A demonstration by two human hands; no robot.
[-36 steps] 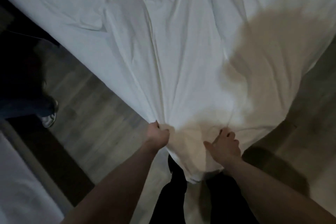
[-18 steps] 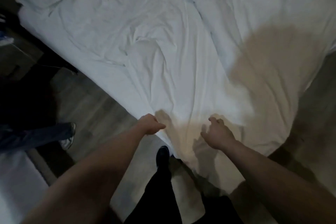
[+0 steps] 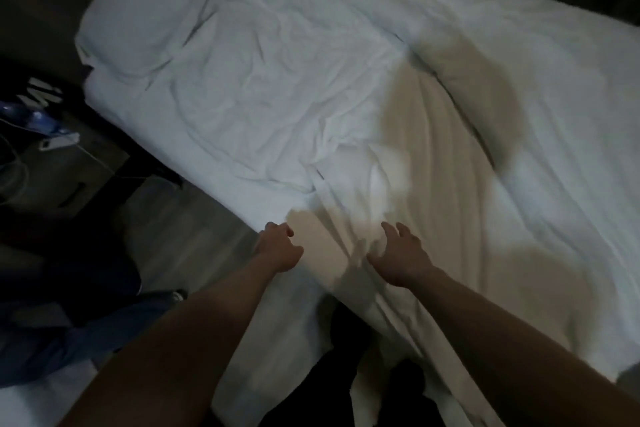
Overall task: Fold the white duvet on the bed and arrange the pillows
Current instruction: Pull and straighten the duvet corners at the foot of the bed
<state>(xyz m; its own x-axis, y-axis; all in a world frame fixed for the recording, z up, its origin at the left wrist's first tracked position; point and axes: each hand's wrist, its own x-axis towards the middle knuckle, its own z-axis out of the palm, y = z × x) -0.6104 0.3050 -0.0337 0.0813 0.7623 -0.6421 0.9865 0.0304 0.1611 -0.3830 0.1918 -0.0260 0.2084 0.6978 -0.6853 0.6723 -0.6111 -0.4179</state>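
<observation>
White duvet (image 3: 277, 107), rumpled, creased

The duvet (image 3: 346, 107) lies spread over the bed (image 3: 104, 87), its near corner hanging off the bed's edge at 6 o'clock. A pillow (image 3: 145, 14) sits on the bed at 10 o'clock, partly under the duvet's far edge. The left hand (image 3: 278, 246) is at the duvet's edge just left of centre; the right hand (image 3: 398, 256) is above the duvet just beside it, toward 3 o'clock. The floor (image 3: 194, 229) runs along the bed's left side, and a nightstand (image 3: 62, 163) stands at 9 o'clock beside the bed.
</observation>
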